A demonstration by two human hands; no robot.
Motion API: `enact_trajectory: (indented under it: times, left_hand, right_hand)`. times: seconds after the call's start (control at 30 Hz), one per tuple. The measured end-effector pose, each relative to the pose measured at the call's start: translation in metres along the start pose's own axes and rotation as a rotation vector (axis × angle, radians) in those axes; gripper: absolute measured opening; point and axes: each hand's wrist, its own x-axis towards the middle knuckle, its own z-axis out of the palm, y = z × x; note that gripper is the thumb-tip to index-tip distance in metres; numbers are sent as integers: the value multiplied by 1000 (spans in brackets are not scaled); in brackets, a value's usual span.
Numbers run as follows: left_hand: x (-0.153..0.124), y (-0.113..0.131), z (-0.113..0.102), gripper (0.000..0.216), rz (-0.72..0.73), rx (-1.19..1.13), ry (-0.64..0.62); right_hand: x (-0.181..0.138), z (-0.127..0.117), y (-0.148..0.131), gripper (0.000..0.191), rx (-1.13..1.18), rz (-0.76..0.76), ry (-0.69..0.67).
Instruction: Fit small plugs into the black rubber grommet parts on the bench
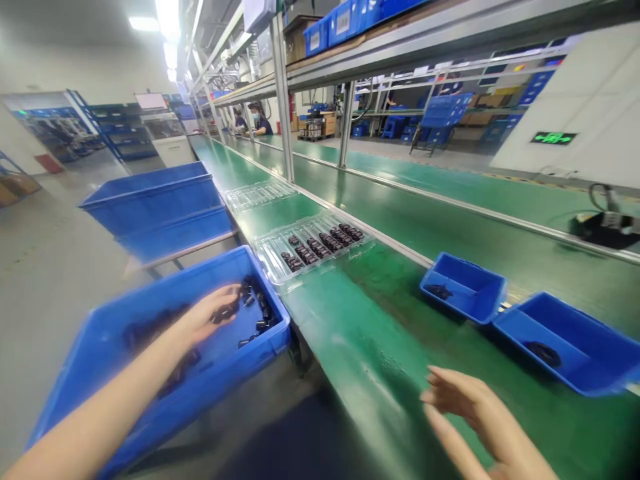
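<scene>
My left hand (213,313) is inside the large blue bin (165,280), its fingers closed around small black parts (223,313), whose kind is blurred. More short black cylindrical pieces (263,325) lie along the bin's right end, and a blurred dark heap (160,333) lies under and behind my left arm. Over the green bench surface (360,333) my right hand (475,413) hovers with curled fingers, thumb apart from them, and nothing visible between. A clear plastic tray (273,267) on the bench has rows of black pieces (320,245) in several of its channels.
Two small blue bins (480,280) (590,340) at the right hold a few black parts. Farther along the bench lies another clear tray (260,193). Stacked blue crates (155,207) stand beyond the large bin. A metal post (283,100) rises beside the bench; co-workers (260,120) sit far back.
</scene>
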Motion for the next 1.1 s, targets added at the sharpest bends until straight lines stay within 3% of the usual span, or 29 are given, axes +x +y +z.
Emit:
enact_trajectory:
  times: [0.1,0.2,0.3,0.4,0.53,0.7,0.8,0.93,1.1]
  left_hand:
    - [-21,14,84,52,67,-52,-223]
    - [-42,12,170,49,140,-45,-471]
    - [-55,2,237,42,222,17,-602]
    - [-55,-4,280,37,269,52,-680]
    - [-45,-2,311,35,303,180,-778]
    - [-35,0,336,44,300,305,-867]
    - [-28,-1,345,40,348,348,-840]
    - [-20,0,347,41,342,434,-895]
    - [-9,8,344,40,485,626,-940]
  right_hand:
    - [13,16,-32,52,118,-8,-152]
    - [20,34,-47,69,195,-27,-215]
    - [24,43,-37,72,181,7,-139]
    - [22,35,-11,64,131,55,20]
    - [9,14,22,53,115,53,71]
    - [-1,7,44,69,273,205,145]
    - [2,5,51,49,379,311,213]
    - [10,-7,63,20,749,420,247]
    - [14,-19,75,22,1240,616,240]
